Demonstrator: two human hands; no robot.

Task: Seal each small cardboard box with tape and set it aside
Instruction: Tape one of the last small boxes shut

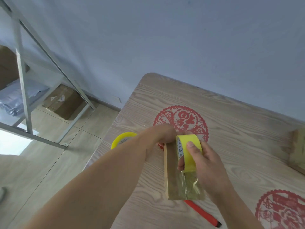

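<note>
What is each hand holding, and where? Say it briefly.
Right hand grips the yellow tape roll, thumb on its outer face. Left hand holds the cardboard box at its far end.

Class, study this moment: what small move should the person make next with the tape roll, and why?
Probably pull the tape roll in the right hand further along the small box: a strip already reaches the near end, and the left hand steadies the far end.

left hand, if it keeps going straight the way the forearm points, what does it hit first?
Likely the red paper-cut on the table, just beyond the left hand that rests at the far end of the small box. Depth is unclear; nothing upright shows in that line before the wall.
</note>
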